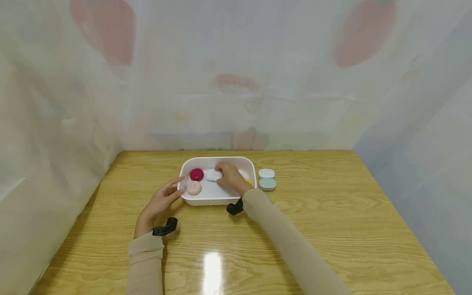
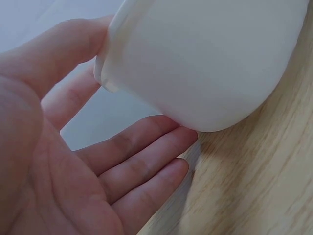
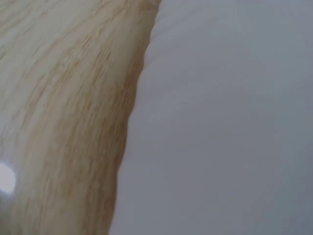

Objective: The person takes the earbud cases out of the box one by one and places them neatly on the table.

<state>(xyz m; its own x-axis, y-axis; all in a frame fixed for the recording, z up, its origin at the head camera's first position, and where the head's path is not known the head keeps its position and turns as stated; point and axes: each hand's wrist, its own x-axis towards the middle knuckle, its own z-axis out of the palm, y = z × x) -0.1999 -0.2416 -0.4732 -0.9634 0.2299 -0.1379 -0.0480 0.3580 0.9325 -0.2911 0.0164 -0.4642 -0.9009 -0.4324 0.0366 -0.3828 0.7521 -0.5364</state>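
A white plastic bin [image 1: 211,201] stands on the table. Inside it my right hand [image 1: 231,177] reaches down, fingers bent, and grips a small white rounded case [image 1: 212,175] by its right end. My left hand [image 1: 161,200] is at the bin's left end, its thumb and index finger on the rim. In the left wrist view the other fingers [image 2: 146,166] extend loosely beside the bin's outer wall [image 2: 210,58]. A dark red round case [image 1: 196,174] and a pale pink round case [image 1: 194,187] lie in the bin's left half. Something yellow [image 1: 248,180] is mostly hidden by my right wrist.
Right of the bin, a white oval case [image 1: 266,173] and a pale green one [image 1: 267,184] lie one behind the other on the wooden table [image 1: 332,213]. Printed sheeting [image 1: 236,114] hangs behind and at both sides. The right wrist view shows only the bin wall [image 3: 220,122] and wood.
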